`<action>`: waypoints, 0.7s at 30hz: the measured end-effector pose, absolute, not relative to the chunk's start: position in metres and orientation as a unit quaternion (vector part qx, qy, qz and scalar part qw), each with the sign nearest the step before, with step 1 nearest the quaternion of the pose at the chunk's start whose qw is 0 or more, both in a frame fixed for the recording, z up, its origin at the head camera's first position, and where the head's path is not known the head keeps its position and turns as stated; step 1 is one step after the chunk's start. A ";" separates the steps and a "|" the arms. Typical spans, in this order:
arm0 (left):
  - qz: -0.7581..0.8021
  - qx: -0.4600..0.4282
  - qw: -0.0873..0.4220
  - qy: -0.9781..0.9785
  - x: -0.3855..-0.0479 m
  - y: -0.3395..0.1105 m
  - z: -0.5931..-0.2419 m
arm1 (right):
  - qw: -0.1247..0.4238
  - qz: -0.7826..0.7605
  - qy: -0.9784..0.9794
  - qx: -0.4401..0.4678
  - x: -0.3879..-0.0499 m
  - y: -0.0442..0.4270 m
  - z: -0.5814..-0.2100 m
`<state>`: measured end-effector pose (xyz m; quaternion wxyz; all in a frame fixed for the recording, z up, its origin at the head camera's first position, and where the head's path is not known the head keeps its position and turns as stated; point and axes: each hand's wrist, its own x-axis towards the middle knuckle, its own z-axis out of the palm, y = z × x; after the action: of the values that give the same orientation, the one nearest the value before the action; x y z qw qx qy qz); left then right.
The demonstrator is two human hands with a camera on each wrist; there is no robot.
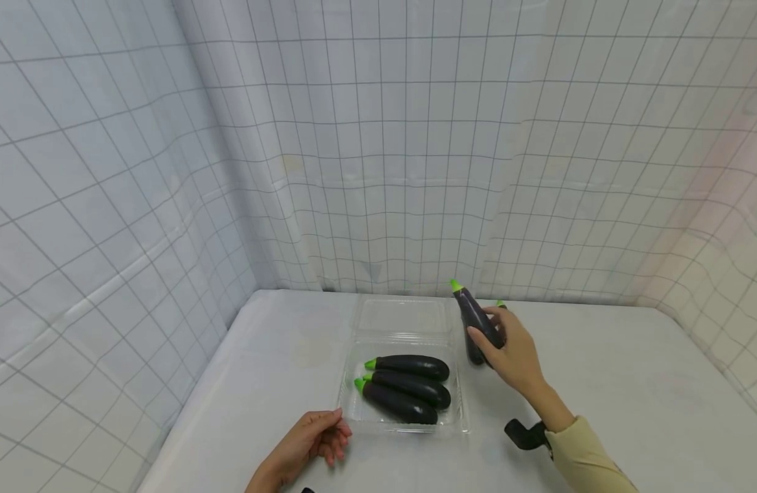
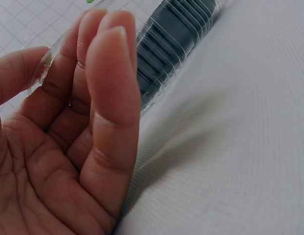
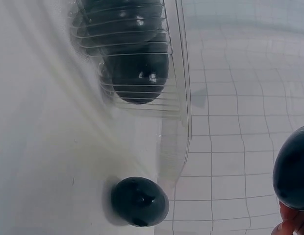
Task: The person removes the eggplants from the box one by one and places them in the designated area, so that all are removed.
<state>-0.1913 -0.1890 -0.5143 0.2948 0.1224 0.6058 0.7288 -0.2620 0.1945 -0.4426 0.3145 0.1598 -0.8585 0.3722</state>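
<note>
My right hand (image 1: 515,349) grips a dark eggplant (image 1: 473,313) with a bright green stem, raised right of a clear plastic clamshell box (image 1: 455,423). In the right wrist view, only the blunt end of this eggplant (image 3: 293,169) and some fingertips show. Three eggplants (image 1: 409,389) lie side by side in the box, stems to the left. At the box's front left corner, my left hand (image 1: 307,438) pinches the thin plastic rim (image 2: 44,68) between thumb and forefinger; its other fingers are loosely bent.
Under the raised eggplant another eggplant (image 1: 475,352) lies on the white table (image 1: 600,383). A further green stem (image 1: 501,303) pokes out behind my right hand. The box's lid (image 1: 403,317) lies folded back. Gridded white curtains (image 1: 403,150) stand behind and at both sides.
</note>
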 end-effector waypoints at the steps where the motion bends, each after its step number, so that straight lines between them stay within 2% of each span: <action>1: 0.729 0.123 0.295 0.605 -0.191 -0.189 -0.514 | 0.314 0.374 -0.859 0.157 -0.262 0.196 -0.443; 21: 0.731 0.130 0.293 0.603 -0.191 -0.189 -0.512 | 0.336 0.376 -0.854 0.130 -0.263 0.213 -0.449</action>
<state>-0.1911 -0.1886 -0.5124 0.2930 0.1304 0.6027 0.7307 -0.2629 0.2127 -0.4490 0.3362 0.1300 -0.8536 0.3761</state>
